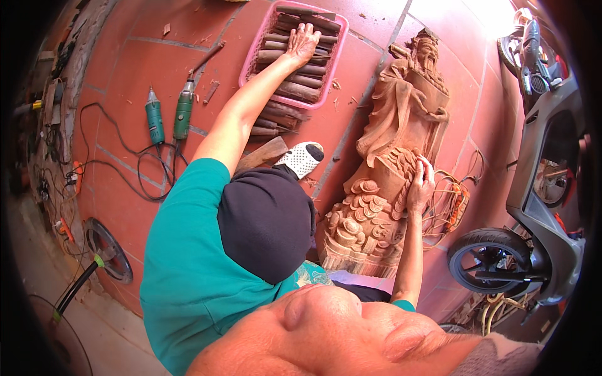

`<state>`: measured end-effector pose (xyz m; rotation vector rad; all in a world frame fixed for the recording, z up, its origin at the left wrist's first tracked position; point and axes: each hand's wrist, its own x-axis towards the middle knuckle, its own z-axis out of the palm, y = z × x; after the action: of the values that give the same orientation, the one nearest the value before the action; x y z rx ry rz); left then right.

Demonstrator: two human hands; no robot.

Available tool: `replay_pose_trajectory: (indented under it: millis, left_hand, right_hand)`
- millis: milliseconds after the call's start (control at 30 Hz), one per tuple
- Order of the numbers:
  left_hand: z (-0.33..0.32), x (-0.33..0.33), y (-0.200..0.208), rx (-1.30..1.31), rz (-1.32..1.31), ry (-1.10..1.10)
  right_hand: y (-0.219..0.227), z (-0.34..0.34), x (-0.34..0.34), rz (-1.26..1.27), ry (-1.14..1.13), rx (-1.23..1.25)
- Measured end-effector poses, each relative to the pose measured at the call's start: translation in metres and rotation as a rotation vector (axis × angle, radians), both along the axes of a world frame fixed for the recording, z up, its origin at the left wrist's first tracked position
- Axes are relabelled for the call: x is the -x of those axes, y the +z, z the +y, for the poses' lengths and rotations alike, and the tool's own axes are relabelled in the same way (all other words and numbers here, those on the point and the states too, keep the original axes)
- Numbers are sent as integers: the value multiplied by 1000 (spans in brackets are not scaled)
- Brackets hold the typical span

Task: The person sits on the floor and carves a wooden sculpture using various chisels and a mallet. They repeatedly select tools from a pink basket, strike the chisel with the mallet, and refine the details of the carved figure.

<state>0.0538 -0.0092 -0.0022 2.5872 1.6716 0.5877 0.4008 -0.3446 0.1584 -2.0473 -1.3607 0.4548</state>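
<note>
A pink plastic basket [339, 62] at the top holds several carving chisels [297, 91] lying side by side with wooden handles. My left hand [303, 44] reaches in and lies over the chisels, its fingers apart, without a tool lifted. To the right a carved wooden statue [401, 125] of a robed, bearded figure lies on its back. Its lower part bears carved coins and rounded ingot shapes. Against the statue's right side rests my right hand [421, 185], fingers loosely bent and apart, holding nothing.
Two green rotary power tools [182, 111] lie on the red tile floor [119, 69] with black cables trailing left. More chisels [273, 119] and a wooden mallet-like piece [260, 154] sit below the basket. An orange power strip [458, 207] with cords and a motorbike [539, 200] stand right.
</note>
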Motion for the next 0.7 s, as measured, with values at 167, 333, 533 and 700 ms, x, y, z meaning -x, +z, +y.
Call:
replay_pose_trajectory:
  millis: [167, 333, 533, 700]
  left_hand:
    - [4, 11, -8, -164, 86, 2]
    - [5, 19, 47, -217, -202, 53]
    - [-20, 83, 104, 403, -1506, -36]
    - [-99, 85, 170, 783, -1854, -145]
  right_hand:
    - [-1, 5, 4, 20, 23, 0]
    - [0, 2, 2, 31, -9, 0]
    - [-3, 3, 0, 30, -2, -12]
    - [-7, 1, -3, 15, 7, -37]
